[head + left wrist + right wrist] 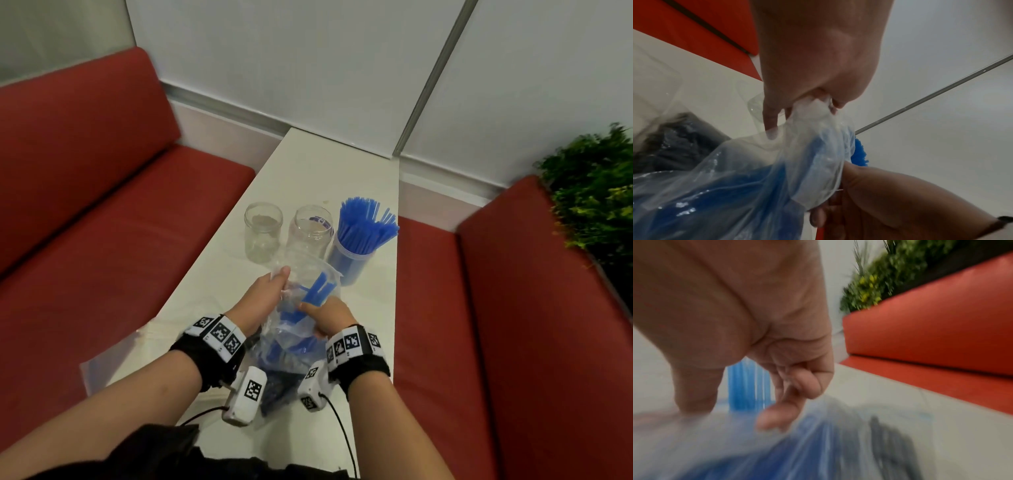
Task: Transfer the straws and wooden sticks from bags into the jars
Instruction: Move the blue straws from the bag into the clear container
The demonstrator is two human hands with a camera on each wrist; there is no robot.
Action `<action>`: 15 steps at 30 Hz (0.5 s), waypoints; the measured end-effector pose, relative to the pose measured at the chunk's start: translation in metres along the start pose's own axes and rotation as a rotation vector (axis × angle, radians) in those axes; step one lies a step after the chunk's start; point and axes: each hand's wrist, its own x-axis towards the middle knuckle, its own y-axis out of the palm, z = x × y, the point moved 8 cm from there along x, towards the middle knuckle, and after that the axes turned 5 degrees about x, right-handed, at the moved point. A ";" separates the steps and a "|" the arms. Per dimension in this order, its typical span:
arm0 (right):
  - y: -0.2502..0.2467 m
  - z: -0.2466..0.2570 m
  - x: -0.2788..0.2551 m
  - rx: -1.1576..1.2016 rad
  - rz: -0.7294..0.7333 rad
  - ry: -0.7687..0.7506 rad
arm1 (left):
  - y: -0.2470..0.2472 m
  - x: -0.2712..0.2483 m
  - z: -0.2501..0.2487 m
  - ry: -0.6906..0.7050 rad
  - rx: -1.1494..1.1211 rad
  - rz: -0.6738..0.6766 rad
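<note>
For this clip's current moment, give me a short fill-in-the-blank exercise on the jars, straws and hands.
1. The container packed with blue straws stands at the ____ end of the row of three.
2. The left hand grips the bunched top of the clear plastic ____.
3. Next to the packed container, the middle glass jar holds ____ straws.
4. The right hand pinches straws that are ____ in colour.

Missing words: right; bag; no; blue

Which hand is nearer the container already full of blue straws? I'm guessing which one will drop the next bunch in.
Right. The right hand sits just below the straw-filled container, pinching straws in the bag; the left hand holds the bag's mouth farther left.
</note>
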 end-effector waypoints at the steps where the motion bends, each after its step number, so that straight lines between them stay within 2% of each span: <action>1: 0.005 -0.002 0.001 0.094 -0.023 -0.014 | 0.001 -0.002 0.000 0.005 -0.001 0.015; 5: 0.008 -0.006 -0.003 0.306 -0.163 -0.061 | 0.004 -0.009 0.003 -0.019 -0.041 0.052; 9: -0.003 -0.002 -0.015 0.365 -0.322 -0.222 | 0.002 -0.012 0.002 -0.042 0.008 0.037; 15: 0.000 0.010 -0.032 0.344 -0.283 -0.443 | -0.004 -0.019 -0.003 -0.026 0.031 0.024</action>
